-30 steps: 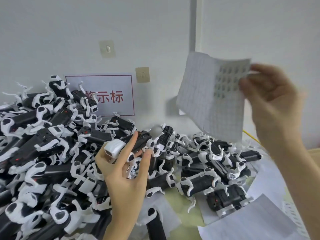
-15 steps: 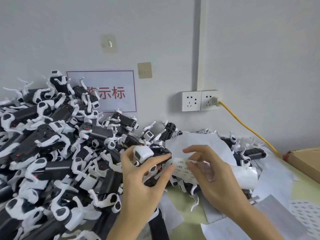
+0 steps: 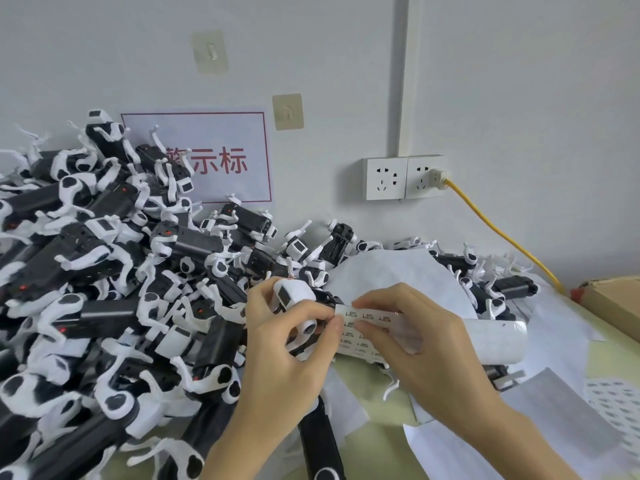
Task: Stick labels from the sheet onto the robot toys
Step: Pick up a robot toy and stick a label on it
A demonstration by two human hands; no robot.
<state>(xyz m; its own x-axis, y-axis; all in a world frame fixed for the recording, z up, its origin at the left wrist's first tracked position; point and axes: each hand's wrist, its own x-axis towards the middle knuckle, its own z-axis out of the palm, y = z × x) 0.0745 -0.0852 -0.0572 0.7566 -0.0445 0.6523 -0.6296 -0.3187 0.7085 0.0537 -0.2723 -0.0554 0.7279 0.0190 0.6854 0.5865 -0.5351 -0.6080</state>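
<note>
Label sheet (image 3: pixel 433 336) (rolled back on itself) is gripped by the right hand (image 3: pixel 419 344); beside it, a black-and-white robot toy (image 3: pixel 298 303) is clutched in the left hand (image 3: pixel 284 355), fingertips meeting at the sheet's edge.

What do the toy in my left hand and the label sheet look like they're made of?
The toy looks like moulded plastic: matte black body, smooth white shell parts with rounded edges. The label sheet looks like paper on a slightly glossy backing: thin and white, it curls into a roll; the exact coating cannot be told.
</note>
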